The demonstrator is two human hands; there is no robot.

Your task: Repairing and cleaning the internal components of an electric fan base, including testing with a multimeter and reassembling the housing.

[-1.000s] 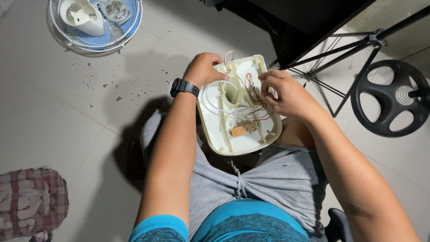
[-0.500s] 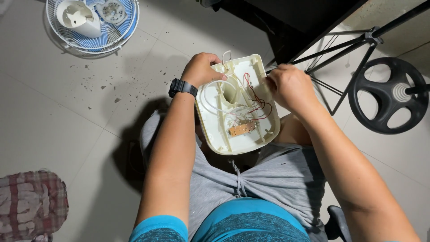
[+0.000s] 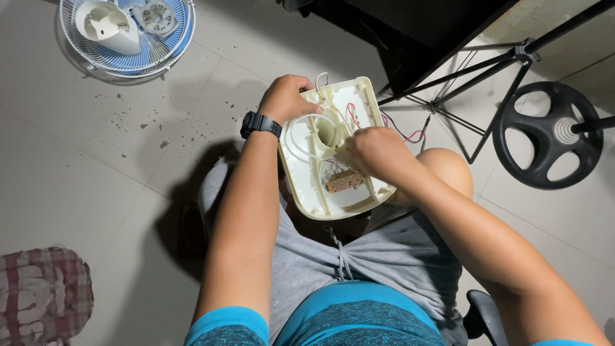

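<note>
Cream fan base gripped at its edge by left hand.

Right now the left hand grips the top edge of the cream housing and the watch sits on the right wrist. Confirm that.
Not quite. The watch is on the left wrist, not the right; the head view shows it just below the left hand. The rest holds: that hand grips the top edge of the cream housing.

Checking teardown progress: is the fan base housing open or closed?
Open. The cream housing lies with its inside up on the lap; red wires and a brown circuit board are exposed. No cover on it.
</note>
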